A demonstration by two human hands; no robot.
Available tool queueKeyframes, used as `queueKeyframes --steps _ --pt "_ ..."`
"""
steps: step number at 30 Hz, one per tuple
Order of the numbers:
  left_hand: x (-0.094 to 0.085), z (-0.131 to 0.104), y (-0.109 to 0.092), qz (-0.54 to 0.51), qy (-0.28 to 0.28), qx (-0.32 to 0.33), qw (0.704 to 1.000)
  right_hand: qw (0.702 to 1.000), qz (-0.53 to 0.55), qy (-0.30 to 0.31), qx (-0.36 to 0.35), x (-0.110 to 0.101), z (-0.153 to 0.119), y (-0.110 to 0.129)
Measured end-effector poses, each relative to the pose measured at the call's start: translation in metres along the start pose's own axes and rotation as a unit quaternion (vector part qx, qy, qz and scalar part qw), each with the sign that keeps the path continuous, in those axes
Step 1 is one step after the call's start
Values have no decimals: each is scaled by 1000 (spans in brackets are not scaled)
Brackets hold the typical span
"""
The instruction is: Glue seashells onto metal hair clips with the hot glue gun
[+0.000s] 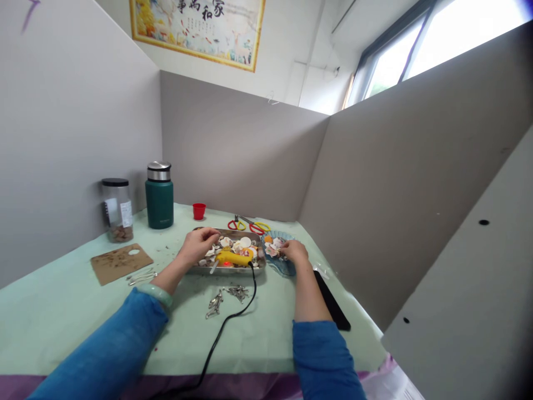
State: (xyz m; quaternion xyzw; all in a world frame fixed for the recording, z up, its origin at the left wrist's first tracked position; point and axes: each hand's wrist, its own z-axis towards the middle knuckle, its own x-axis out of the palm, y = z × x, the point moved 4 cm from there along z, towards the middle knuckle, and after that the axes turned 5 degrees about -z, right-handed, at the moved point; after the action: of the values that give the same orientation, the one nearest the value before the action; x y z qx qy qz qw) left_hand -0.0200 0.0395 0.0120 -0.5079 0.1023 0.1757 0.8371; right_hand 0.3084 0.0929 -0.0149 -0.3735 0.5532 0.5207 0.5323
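My left hand (pixel 200 244) hovers at the left edge of a metal tray (pixel 258 270), its fingers pinched together; whatever they hold is too small to make out. Shells (pixel 245 242) and other small pieces fill the tray, and a yellow glue gun (pixel 234 258) with a glowing red light lies on top of them. My right hand (pixel 295 251) reaches to a blue scalloped dish (pixel 283 269) right of the tray, fingertips closed against the shell pieces (pixel 273 246) there. The fingertips partly hide what they touch.
Metal clips (pixel 214 304) lie in front of the tray beside a black cord (pixel 225 322). Scissors (pixel 257 226) and a red cup (pixel 199 211) stand behind. At left are a green bottle (pixel 159 197), a jar (pixel 118 211) and a brown board (pixel 120 263); at right, a black flat object (pixel 332 301).
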Motion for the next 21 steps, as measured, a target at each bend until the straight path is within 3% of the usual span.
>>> queueKeyframes --steps 10,21 --pt "0 1 4 1 -3 7 1000 998 -8 7 69 10 1 -2" --pt "0 2 5 7 -3 16 1000 996 1 -8 92 14 -2 -1"
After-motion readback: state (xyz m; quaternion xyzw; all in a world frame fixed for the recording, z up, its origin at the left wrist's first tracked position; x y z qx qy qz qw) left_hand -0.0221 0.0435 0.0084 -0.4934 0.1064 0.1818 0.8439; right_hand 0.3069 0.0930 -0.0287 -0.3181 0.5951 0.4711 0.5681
